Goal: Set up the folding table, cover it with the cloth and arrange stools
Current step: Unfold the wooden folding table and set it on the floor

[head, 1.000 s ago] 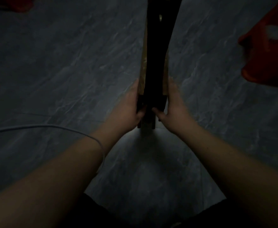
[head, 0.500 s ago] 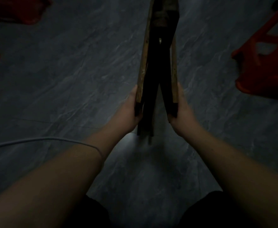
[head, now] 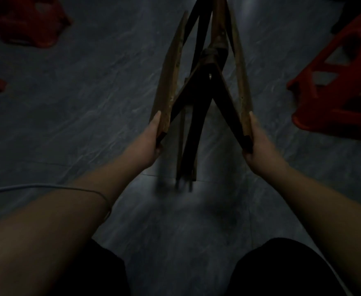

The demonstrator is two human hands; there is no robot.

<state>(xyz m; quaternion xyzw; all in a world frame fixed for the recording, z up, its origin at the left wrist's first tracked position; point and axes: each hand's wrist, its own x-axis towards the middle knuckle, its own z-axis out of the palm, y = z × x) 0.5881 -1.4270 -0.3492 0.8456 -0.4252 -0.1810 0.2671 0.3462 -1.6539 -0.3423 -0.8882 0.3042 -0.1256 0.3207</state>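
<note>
Fingers [head: 156, 121] of the left hand [head: 150, 142] and right hand [head: 257, 142] grip the near edges of the folding table [head: 168, 82], whose halves look stiff and probably heavy, so they are best held there.

— What's new with the folding table [head: 168, 82]?
— Its two wooden sides, flat together a second ago, now gape in a V.
— And the hands?
— The left hand [head: 151, 138] and right hand [head: 257, 141] have drawn well apart, each gripping one side; dark legs [head: 191, 135] now show between.
</note>
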